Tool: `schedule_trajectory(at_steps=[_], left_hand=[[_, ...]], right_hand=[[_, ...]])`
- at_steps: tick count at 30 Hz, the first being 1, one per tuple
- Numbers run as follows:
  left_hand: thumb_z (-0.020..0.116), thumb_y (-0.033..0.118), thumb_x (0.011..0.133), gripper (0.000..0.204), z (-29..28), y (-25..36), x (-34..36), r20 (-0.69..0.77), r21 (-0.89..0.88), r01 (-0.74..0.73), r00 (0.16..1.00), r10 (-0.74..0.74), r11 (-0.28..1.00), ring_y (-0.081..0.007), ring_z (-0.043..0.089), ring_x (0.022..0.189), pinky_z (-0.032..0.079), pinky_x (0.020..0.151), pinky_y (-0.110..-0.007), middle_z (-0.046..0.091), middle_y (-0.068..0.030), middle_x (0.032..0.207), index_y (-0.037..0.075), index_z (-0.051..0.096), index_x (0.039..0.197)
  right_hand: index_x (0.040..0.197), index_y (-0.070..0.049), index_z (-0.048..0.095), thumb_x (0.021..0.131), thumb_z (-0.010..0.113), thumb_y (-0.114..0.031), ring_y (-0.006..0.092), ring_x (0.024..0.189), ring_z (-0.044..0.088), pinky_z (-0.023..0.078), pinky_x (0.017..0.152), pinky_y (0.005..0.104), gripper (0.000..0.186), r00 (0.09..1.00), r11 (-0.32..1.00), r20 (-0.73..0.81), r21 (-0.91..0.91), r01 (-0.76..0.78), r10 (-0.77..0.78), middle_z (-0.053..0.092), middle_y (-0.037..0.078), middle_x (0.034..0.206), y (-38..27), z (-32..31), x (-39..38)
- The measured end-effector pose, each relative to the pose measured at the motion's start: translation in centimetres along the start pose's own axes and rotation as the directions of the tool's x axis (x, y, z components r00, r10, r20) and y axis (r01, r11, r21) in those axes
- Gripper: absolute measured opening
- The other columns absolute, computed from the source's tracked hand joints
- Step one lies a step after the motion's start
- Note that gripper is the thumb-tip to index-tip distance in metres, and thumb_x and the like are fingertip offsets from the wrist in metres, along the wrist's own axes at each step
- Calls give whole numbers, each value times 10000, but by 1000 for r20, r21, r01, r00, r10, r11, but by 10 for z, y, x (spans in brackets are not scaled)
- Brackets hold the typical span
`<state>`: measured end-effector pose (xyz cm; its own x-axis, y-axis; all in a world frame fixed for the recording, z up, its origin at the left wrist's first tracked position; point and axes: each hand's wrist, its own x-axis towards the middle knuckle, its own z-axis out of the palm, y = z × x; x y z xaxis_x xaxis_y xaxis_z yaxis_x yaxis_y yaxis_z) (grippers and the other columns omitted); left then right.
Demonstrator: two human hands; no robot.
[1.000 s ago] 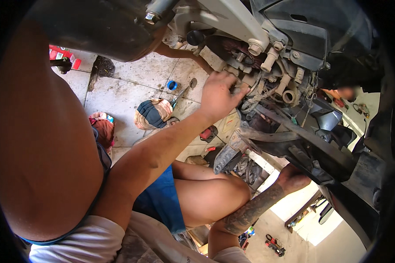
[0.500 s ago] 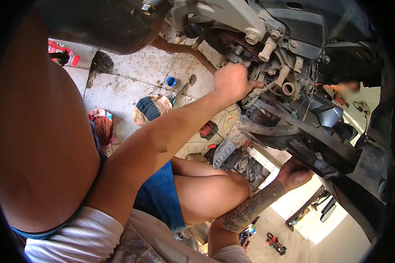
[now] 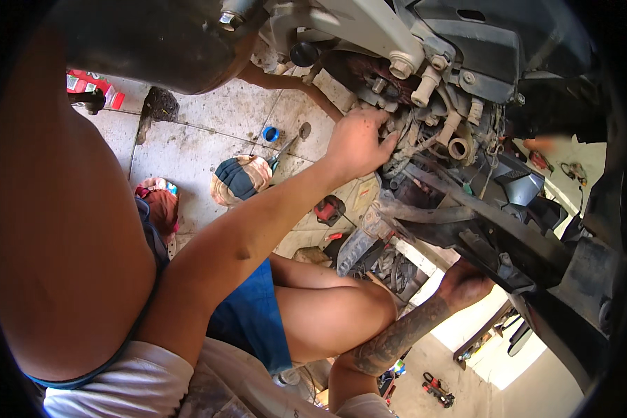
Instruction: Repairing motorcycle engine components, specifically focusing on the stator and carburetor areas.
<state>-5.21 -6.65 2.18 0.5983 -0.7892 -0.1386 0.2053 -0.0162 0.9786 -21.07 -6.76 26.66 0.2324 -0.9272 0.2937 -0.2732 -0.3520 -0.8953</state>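
A dusty motorcycle with its engine parts exposed fills the top and right. My left hand (image 3: 362,143) reaches in among the dirty engine parts (image 3: 414,136), its thumb apart from the fingers; the fingertips are partly hidden there. Close above it a metal shaft end (image 3: 379,85) sticks out, and to the right is an open round pipe end (image 3: 458,148). Lower right, my right hand (image 3: 465,284) is closed around the edge of the black underside panel (image 3: 491,254), most of its fingers hidden behind it. A grey footrest (image 3: 355,247) hangs between the hands.
A brown pipe (image 3: 292,82) runs beyond my left hand. On the tiles lie a blue ring-shaped cap (image 3: 271,134), a patterned cloth (image 3: 242,179) with a thin tool (image 3: 283,152), a red cloth (image 3: 161,209) and a red-black object (image 3: 329,209). My bare knee (image 3: 373,306) is below.
My left hand has drawn slightly left and down, and its thumb has come away from the engine parts it pressed. My right hand stays at the panel, nearly unmoved.
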Motion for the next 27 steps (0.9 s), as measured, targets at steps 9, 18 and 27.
schedule_trajectory(at_steps=[9,18,27], left_hand=[[647,251,837,243,-3,-17,-3,-44,-203,15,999,-25,979,-386,621,872,495,766,-458,644,-193,847,14,654,888],[668,199,826,152,-32,-82,-90,-132,219,-260,947,293,940,-348,581,893,513,731,-423,584,-140,929,74,615,893],[584,293,841,208,-103,-222,-189,875,483,-837,455,-164,258,-188,576,1066,417,853,-377,688,9,1022,195,758,898]], right_hand=[[1151,67,627,943,562,-406,285,1030,661,498,998,417,521,982,969,189,-239,55,-9,686,198,1112,-1,-14,-2],[1431,-191,407,953,591,-103,123,722,528,429,671,300,520,988,984,-138,-147,-96,76,590,23,869,-11,-31,-13],[1196,24,601,978,594,-132,62,638,493,424,584,216,268,941,935,-338,-325,-141,24,539,-20,764,-26,-72,-93]])
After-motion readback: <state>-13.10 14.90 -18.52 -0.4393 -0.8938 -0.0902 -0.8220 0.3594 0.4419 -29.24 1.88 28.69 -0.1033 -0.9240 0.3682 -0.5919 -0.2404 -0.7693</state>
